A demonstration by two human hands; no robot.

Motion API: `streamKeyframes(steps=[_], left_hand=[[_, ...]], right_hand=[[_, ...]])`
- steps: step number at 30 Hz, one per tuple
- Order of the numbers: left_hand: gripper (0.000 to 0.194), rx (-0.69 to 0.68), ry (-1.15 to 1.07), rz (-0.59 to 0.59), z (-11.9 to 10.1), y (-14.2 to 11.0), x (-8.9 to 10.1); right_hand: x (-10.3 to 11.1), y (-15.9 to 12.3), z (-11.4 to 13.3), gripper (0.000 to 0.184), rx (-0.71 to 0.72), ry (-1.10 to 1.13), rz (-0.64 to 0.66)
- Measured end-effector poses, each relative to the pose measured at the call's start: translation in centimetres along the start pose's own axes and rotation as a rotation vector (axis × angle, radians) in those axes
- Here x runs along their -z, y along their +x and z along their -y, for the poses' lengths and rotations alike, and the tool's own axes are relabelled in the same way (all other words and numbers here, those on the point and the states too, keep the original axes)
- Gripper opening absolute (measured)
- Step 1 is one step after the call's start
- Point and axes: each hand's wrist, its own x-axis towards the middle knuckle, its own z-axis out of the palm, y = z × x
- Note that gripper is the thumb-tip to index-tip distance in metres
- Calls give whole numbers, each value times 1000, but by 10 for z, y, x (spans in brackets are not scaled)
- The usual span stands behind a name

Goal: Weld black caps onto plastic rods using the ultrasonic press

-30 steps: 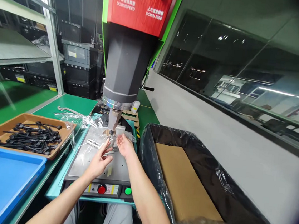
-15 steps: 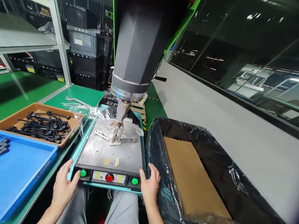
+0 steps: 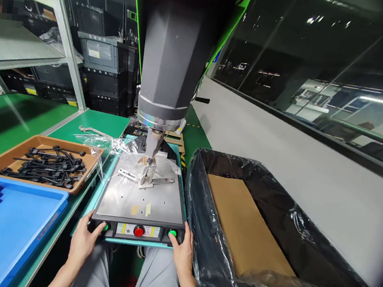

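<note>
My left hand (image 3: 82,240) is at the front left corner of the machine base, its thumb on the left green button (image 3: 106,227). At the right corner, my right hand (image 3: 182,252) has its thumb on the right green button (image 3: 173,233). Both hands have thumb and fingers apart, with fingers along the base's sides. Between the buttons is a red button (image 3: 139,231). A metal fixture (image 3: 146,180) stands on the steel plate (image 3: 115,206), holding a small black part (image 3: 150,161) upright. Right above it hangs the machine's metal tool head (image 3: 152,144); contact cannot be made out.
At left, a brown tray (image 3: 94,162) holds many loose black stick-like parts; a blue tray (image 3: 31,217) holds several in rows. A wrench (image 3: 94,131) lies behind. A plastic-lined box (image 3: 207,246) with cardboard (image 3: 247,228) stands right. A blurred person (image 3: 2,2) is upper left.
Both hands left the fixture, moved down and apart to the base's front corners, and their thumbs came onto the green buttons. The black part stays in the fixture.
</note>
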Motion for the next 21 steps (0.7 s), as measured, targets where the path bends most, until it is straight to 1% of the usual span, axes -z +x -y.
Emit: streamKeyframes(steps=[5,9,13,21], left_hand=[[68,-20,-40,2,5,1,-1],[70,0,-98,48,10,0,-1],[72,9,-126,96,12,-3,0],[72,30,-138,105,16,-3,-1]], right_hand=[[-4,-1,-10,82,22,-26,-20],[-3,-2,-7,81,47,-14,0],[-2,-3,-4,81,53,-12,-7],[-3,-4,-4,77,47,7,-18]])
